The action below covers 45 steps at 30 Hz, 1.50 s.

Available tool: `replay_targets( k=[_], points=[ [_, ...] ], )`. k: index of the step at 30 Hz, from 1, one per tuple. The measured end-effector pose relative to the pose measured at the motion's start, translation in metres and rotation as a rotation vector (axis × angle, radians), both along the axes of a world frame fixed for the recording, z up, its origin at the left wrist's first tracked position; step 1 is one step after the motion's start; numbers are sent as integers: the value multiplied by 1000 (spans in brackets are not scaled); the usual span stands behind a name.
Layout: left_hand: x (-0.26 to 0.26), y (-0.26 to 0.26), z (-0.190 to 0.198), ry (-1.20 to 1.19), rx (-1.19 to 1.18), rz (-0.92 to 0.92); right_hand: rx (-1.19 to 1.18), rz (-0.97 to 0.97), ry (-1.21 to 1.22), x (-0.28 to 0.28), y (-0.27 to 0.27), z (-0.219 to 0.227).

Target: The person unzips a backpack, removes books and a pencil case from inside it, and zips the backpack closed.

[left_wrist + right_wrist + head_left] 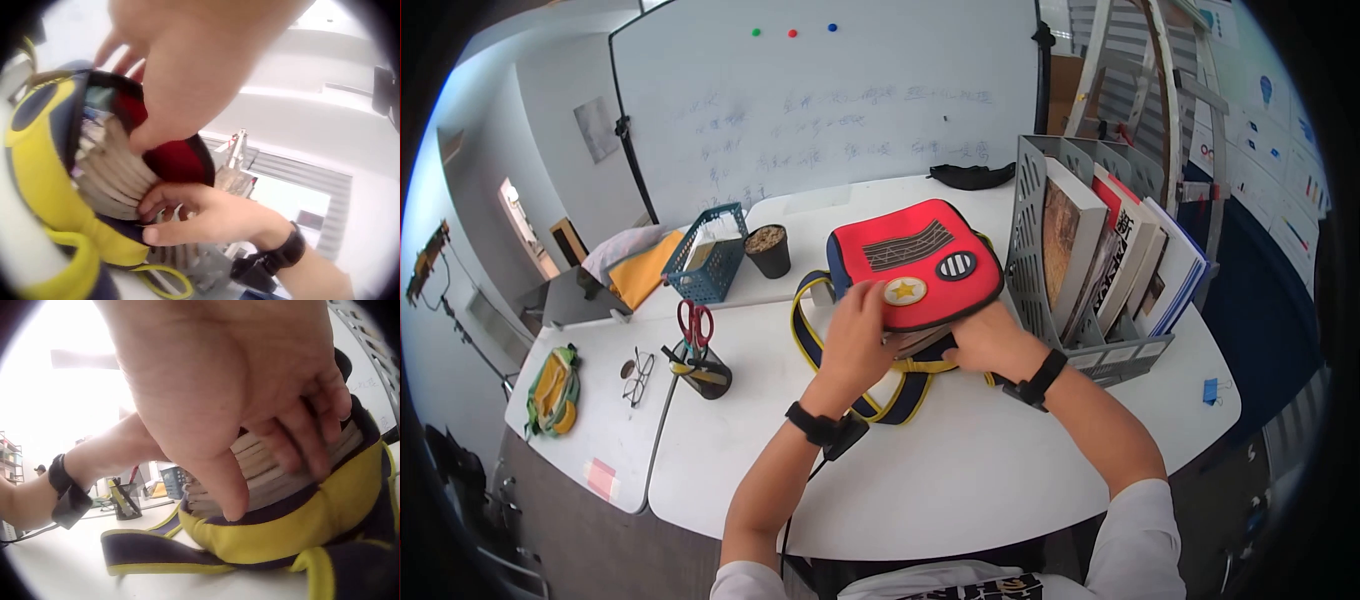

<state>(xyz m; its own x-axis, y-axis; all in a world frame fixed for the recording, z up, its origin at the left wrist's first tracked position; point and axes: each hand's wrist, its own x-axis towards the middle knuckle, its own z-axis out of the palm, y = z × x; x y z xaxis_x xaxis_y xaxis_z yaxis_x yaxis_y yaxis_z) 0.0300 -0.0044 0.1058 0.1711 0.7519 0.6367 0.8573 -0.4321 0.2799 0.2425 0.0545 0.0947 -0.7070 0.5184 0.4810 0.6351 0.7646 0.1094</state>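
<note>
Head view shows the red-flapped school bag (915,262) lying on the white tabletop (960,470) just beside the grey book rack (1040,215), with the left hand (858,325) lifting the flap edge and the right hand (990,340) curled onto the books (275,469) stacked in the opening. From the wrist cams, I'd say keep that flap pulled well up and push the books in square, since the mouth looks tight and a corner could easily snag on the yellow trim (294,525).
</note>
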Motion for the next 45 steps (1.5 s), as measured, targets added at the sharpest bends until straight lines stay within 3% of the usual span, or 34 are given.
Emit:
replay_targets(
  k=[1, 3, 5, 9, 10, 11, 13, 16, 19, 22, 24, 27, 28, 32, 37, 39, 40, 43, 45],
  points=[
    [-5, 1, -7, -31, 9, 139, -101, -28, -93, 7, 7, 2],
    [-12, 3, -19, -100, 59, 151, -164, -63, -96, 24, 17, 6],
    [-13, 0, -20, -201, -160, 229, -200, -13, 78, 33, 26, 1],
    [-13, 6, -47, -98, -62, 80, -223, -83, 180, 28, 20, -12],
    [-14, 3, -48, -56, -52, 24, -53, -34, 315, 24, 15, -16],
    [-12, 0, -49, -56, -55, 24, -56, -34, 315, 21, 12, -21],
    [-10, -5, -50, 97, -82, 63, -248, -100, 172, 11, 6, -30],
    [0, -1, -52, 46, -165, 201, -92, -37, 155, 0, 4, -45],
    [-1, 10, -68, -77, -98, 155, 134, 64, 238, -1, 2, -30],
    [1, 18, -71, -139, -93, 148, 60, 5, 176, 2, 1, -28],
    [7, 13, -66, -211, -154, 178, -489, -214, -121, 3, 9, -25],
    [3, 16, -70, -183, -20, 127, -281, -138, 37, 8, 17, -42],
    [2, 16, -63, -75, 15, 103, -129, 0, 199, 9, 16, -42],
    [1, 20, -53, -47, -52, 135, -360, -76, -42, 10, 23, -45],
    [-7, 32, -49, 72, 33, 238, -278, 68, 98, -4, 15, -28],
    [-11, 34, -47, 63, -1, 238, -196, 212, 103, -8, 6, -17],
    [-13, 32, -50, 55, -29, 247, -289, 107, 23, -12, -1, -12],
    [-22, 41, -44, 131, 0, 142, -209, 140, 79, -21, 7, -27],
    [-23, 43, -66, 114, 1, 12, -72, 198, 172, -31, 14, -25]
  ],
)
